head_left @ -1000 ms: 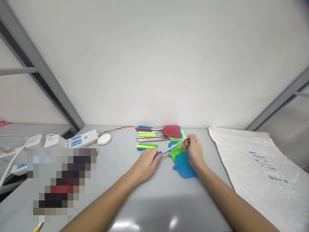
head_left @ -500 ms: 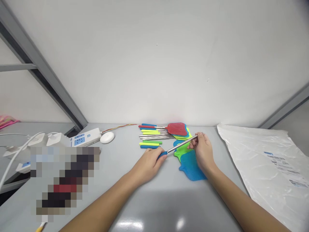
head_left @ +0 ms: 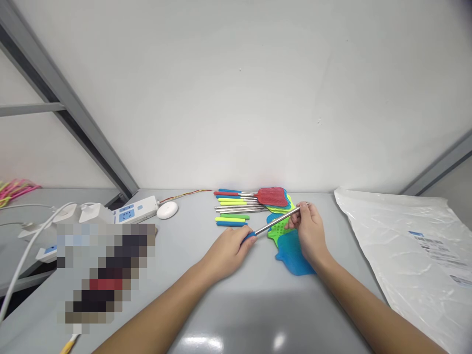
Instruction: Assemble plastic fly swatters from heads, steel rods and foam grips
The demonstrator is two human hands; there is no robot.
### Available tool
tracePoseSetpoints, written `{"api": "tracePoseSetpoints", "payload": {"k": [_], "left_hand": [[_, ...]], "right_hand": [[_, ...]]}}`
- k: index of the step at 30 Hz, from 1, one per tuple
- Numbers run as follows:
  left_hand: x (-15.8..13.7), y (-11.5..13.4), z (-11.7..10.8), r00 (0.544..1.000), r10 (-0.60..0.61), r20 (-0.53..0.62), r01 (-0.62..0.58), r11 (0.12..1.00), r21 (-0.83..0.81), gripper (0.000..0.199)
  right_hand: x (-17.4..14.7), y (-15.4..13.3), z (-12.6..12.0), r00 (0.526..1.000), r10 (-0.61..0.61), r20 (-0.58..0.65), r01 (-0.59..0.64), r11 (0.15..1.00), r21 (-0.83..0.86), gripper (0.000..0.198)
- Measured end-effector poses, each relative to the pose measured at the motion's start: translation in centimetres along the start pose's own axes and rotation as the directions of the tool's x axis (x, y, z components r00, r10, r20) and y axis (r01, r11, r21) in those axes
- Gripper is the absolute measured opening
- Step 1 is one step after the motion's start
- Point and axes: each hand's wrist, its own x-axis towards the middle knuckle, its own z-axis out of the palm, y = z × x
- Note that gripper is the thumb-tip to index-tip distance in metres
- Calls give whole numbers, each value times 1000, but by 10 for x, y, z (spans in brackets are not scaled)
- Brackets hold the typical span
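Here, near the middle of the frame, the left hand [head_left: 227, 250] grips the blue grip end of a metal rod [head_left: 276, 222], its fingers clenched around the blue handle so that only the tip of it shows. The rod runs up and to the right to the right hand [head_left: 309, 232], whose fingers pinch its far metal end. The rod is lifted slightly and slants over a green swatter head [head_left: 277, 230], which lies on the grey tabletop [head_left: 236, 314]. A blue swatter head [head_left: 291, 256] lies just below the green one, partly under the right hand and wrist.

Just above, toward the back wall, lies a row of loose rods [head_left: 236, 209] with blue, green and yellow grips, and a red swatter [head_left: 272, 196] rests across further green and blue heads.

At the right edge a clear plastic bag [head_left: 409, 246] with printed labels is spread flat. At the left sit a white power strip [head_left: 136, 210], a round white puck [head_left: 167, 210] beside it, and white cables [head_left: 33, 236]. A blurred patch covers the lower left.
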Motion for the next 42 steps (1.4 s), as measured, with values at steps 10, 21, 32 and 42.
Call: {"api": "tracePoseSetpoints", "payload": {"k": [10,21,32,42], "left_hand": [[-1,-1,1,1000,13,-26,-12,999,30,35],[-3,5,1,999,-4,-37,6,998,67,33],[2,-5,-21,900,-339,-274,68,730,-680,50],[8,-23,-45,933,-352,75,-8,-229,-973,65]], "right_hand": [[-8,-4,5,992,77,104,-77,997,1,29],[-18,-11,14,946,130,295,-104,989,-102,30],[-9,-34,-4,771,192,607,138,881,-453,29],[-10,-29,-11,699,249,671,230,809,-540,27]]}}
